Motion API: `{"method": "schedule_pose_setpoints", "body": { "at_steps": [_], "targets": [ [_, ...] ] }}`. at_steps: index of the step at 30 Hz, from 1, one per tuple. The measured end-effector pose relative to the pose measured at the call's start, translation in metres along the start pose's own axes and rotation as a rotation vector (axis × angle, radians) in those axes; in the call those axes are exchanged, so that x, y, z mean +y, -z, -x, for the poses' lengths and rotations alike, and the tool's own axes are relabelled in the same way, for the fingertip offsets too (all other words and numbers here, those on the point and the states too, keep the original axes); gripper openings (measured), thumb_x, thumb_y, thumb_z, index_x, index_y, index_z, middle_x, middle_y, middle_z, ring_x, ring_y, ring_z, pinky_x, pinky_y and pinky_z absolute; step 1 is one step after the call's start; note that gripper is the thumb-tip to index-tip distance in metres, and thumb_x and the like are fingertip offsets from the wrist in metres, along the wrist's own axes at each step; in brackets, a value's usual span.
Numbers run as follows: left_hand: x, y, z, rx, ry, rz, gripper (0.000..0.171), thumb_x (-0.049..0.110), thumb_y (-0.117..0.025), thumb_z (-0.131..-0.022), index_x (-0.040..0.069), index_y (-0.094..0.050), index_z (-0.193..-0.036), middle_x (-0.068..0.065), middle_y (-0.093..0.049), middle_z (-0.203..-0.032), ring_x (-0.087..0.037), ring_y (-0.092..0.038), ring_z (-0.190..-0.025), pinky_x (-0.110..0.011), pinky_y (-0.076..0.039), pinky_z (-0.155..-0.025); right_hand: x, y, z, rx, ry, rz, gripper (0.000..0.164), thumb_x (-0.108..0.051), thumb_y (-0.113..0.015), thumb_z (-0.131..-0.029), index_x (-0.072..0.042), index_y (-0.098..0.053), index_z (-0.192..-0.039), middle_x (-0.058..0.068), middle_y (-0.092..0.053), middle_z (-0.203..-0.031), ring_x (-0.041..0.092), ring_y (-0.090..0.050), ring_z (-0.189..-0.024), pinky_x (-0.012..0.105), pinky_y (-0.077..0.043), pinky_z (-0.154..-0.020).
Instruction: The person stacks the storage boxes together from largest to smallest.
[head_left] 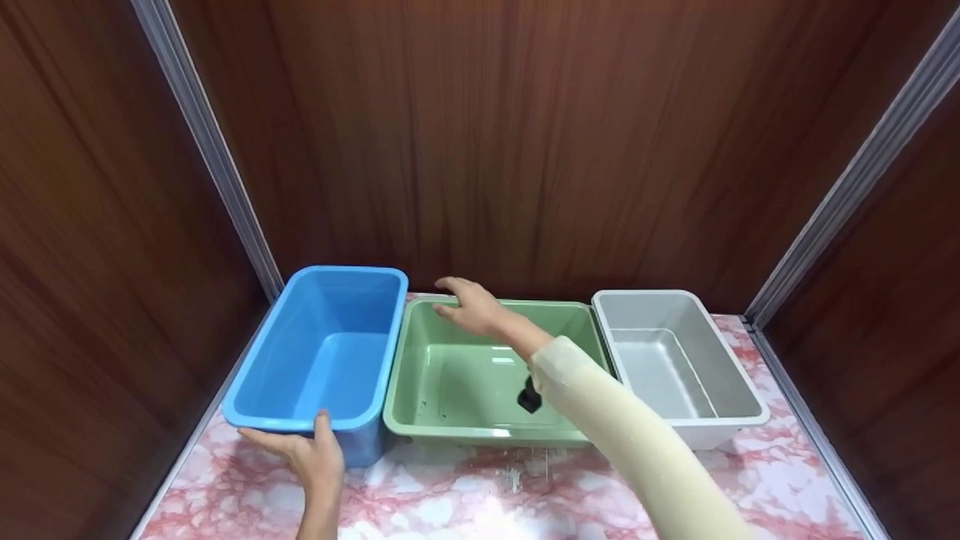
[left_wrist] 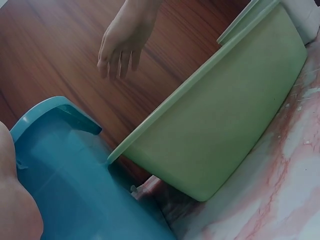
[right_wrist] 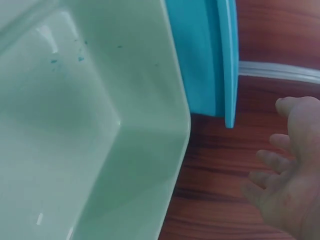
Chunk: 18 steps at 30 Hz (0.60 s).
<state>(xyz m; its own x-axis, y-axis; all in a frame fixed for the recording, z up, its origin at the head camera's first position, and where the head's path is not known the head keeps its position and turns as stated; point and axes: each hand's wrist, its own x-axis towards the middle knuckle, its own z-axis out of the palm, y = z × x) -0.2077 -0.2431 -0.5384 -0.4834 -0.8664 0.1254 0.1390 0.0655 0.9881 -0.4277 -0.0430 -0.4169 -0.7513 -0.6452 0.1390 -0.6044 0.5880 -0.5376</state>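
At the front edge of a blue plastic bin point(head_left: 352, 367), my left hand point(head_left: 311, 454) grips the rim, thumb up over it and fingers stretched below the lip. Only part of that hand point(left_wrist: 15, 195) shows at the edge of the left wrist view. My right hand point(head_left: 476, 309) is held out over the far left part of a green tub point(head_left: 495, 433), its fingers apart and holding nothing. In the right wrist view, the right hand point(right_wrist: 295, 175) hangs in front of the wood wall, apart from the blue bin's far corner point(right_wrist: 229, 100).
A light grey tub point(head_left: 660, 367) stands right of the green one. Dark wood panels point(head_left: 487, 150) enclose the back and sides, with metal strips at the corners. A red and white marbled surface point(head_left: 450, 495) lies beneath. A small black piece point(head_left: 529, 397) shows beside the right sleeve.
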Motion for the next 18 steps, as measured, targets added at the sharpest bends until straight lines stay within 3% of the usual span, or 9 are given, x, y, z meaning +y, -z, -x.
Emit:
{"method": "schedule_pose_setpoints", "body": {
  "at_steps": [5,12,15,18],
  "targets": [
    [-0.003,0.001,0.0,0.007,-0.008,0.009,0.112,0.008,-0.062,-0.085,0.024,0.03,-0.148,-0.002,0.028,-0.156,-0.014,0.003,-0.142,-0.032,-0.002,-0.113,-0.012,-0.019,-0.024,0.035,-0.026,-0.061,0.057,-0.036,-0.054,-0.099,-0.005,-0.042,-0.145,0.01,-0.045,-0.146,0.023,-0.041,-0.132,0.039,-0.035,-0.106],
    [-0.006,0.0,-0.002,0.011,-0.038,0.091,0.111,0.005,-0.061,-0.085,0.022,0.027,-0.15,-0.002,0.026,-0.156,-0.016,0.002,-0.141,-0.033,-0.005,-0.113,-0.029,-0.048,-0.043,0.082,-0.122,-0.314,0.066,-0.037,-0.057,-0.096,-0.004,-0.034,-0.149,0.013,-0.041,-0.148,0.025,-0.044,-0.13,0.04,-0.038,-0.103],
    [-0.007,0.0,-0.002,0.014,-0.021,0.073,0.111,0.006,-0.061,-0.085,0.023,0.028,-0.149,-0.001,0.027,-0.156,-0.015,0.004,-0.141,-0.031,-0.002,-0.113,-0.034,-0.058,-0.05,0.104,-0.147,-0.405,0.074,-0.038,-0.061,-0.094,-0.001,-0.028,-0.15,0.015,-0.04,-0.148,0.027,-0.044,-0.13,0.04,-0.04,-0.102],
    [-0.006,0.0,0.0,0.012,-0.001,0.038,0.111,0.008,-0.062,-0.086,0.024,0.029,-0.149,0.0,0.029,-0.155,-0.009,0.009,-0.141,-0.028,0.003,-0.111,-0.038,-0.068,-0.056,0.117,-0.159,-0.419,0.08,-0.035,-0.064,-0.093,0.001,-0.024,-0.151,0.017,-0.038,-0.149,0.028,-0.041,-0.132,0.039,-0.039,-0.103]
  ]
}}
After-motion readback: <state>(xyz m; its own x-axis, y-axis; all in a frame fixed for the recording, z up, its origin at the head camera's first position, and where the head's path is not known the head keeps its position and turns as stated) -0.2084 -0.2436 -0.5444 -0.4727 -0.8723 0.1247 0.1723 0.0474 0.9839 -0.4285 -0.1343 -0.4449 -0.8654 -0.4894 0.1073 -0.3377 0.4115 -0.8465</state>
